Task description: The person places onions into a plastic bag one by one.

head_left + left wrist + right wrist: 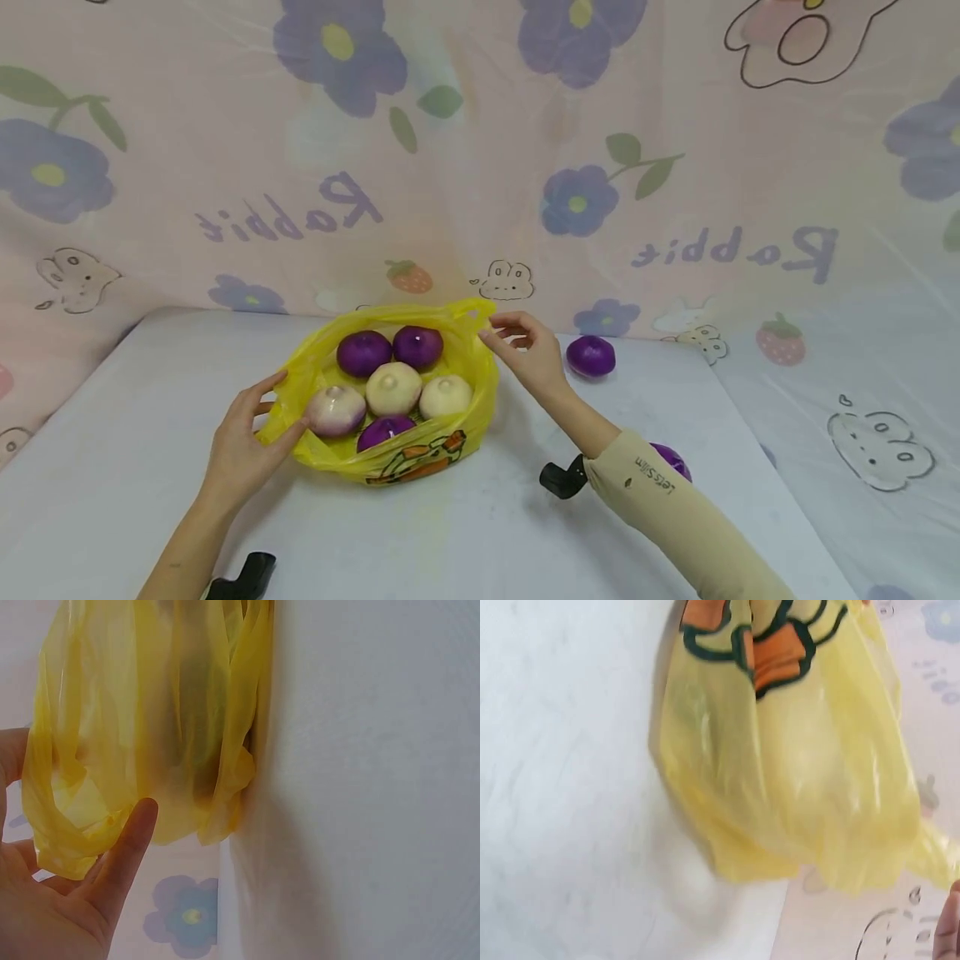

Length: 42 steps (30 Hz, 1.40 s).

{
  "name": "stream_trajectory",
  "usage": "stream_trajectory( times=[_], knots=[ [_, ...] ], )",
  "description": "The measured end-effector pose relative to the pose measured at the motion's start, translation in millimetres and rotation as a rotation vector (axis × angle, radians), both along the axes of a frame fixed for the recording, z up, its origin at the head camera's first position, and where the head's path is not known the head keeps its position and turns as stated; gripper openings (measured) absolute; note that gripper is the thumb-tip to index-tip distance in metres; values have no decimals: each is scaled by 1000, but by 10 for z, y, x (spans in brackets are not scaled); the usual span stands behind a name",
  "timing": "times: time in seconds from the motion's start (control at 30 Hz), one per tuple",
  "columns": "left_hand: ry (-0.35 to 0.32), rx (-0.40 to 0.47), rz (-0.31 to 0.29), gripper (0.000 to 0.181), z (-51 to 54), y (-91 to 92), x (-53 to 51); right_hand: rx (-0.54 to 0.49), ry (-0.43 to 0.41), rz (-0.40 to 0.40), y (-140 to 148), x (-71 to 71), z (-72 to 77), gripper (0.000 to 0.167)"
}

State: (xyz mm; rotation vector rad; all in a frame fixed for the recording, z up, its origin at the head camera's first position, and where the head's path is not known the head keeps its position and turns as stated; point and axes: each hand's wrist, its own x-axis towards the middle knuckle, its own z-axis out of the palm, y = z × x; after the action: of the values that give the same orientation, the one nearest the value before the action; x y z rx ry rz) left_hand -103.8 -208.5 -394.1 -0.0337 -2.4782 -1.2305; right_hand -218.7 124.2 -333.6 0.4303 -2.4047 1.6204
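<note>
At the near edge, a black curved device (pixel 253 573) sits at the left wrist, and a beige fabric sleeve (pixel 675 517) with dark lettering covers the right forearm. Another black curved device (pixel 562 479) juts from the sleeve's cuff, over the white, smooth desk (pixel 480 550). A glossy purple object (pixel 677 461) shows partly beyond the sleeve, most of it hidden.

Further in, the left hand (pixel 243 446) has thumb and fingers apart on either side of the edge of a thin yellow plastic bag (pixel 483 425); whether this grip pinches the plastic, I cannot tell. The bag rests on the desk, mouth open, an orange-and-black printed figure (pixel 423 457) on its near wall. Inside, a glossy, round purple onion (pixel 386 432) lies nearest; behind it come three round pale onions (pixel 393 388), the left one tinged purple, then two dark purple onions (pixel 364 354) side by side.

At the bag's far right corner, the right hand (pixel 534 354) pinches the handle between thumb and fingertips. Just beyond that hand, a single round purple onion (pixel 591 357) lies on the desk. Behind everything hangs a pink cloth (pixel 465 208) with blue-violet flowers, rabbits and strawberries.
</note>
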Motion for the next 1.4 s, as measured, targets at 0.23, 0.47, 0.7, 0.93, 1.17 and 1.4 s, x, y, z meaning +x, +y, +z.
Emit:
stream_trajectory(
  times=[0.23,0.47,0.7,0.93,1.17,1.4],
  knots=[
    [-7,4,9,66,16,-1,1,0,-14,-144,234,-92,-24,32],
    [-12,-5,11,66,15,-9,5,-19,-34,-215,461,-155,-80,37],
    [12,-14,12,66,15,-15,7,44,-34,-292,645,-215,-152,41],
    [7,-20,20,67,19,-26,14,80,-62,-330,758,-259,-208,43],
    [7,-14,15,66,11,-26,10,118,-105,-366,835,-291,-253,47],
    [6,-22,19,66,5,-35,16,198,-144,-457,902,-346,-319,60]
  ],
)
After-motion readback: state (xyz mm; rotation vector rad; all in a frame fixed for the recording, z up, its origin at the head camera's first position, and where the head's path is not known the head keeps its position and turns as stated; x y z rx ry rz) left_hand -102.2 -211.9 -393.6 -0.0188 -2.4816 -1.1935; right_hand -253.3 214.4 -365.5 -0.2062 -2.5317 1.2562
